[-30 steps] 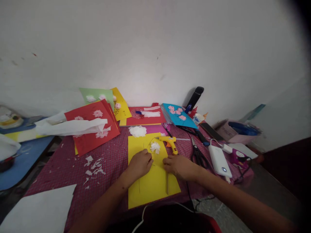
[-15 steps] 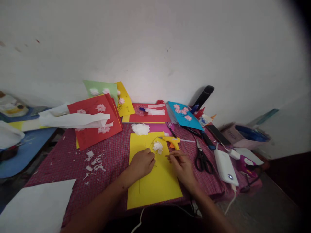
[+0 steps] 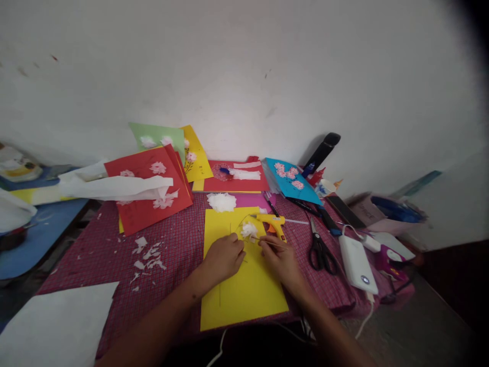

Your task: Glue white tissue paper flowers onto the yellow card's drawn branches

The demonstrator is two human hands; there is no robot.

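Observation:
A yellow card (image 3: 244, 300) with thin drawn lines lies flat before me. My left hand (image 3: 225, 256) rests on its left part, fingers curled together; whatever they may hold is hidden. Between the thumb and fingers of my right hand (image 3: 280, 260) is a thin wooden stick (image 3: 275, 244). Its tip reaches the lower edge of a white paper flower (image 3: 249, 230) on the card. Just behind the flower, a yellow glue gun (image 3: 272, 219) lies across the card's top right corner, with a glue stick poking out of its rear.
Black scissors (image 3: 321, 252) and a white power bank (image 3: 358, 265) lie to the right. A white paper pile (image 3: 221, 202) sits behind the card, paper scraps (image 3: 151, 260) at left. Red cards (image 3: 147, 204) and a blue card (image 3: 292, 181) with pink flowers stand farther back.
My right hand has moved slightly left and up, bringing the stick's tip from beside the flower to its lower edge. My left hand stays in place.

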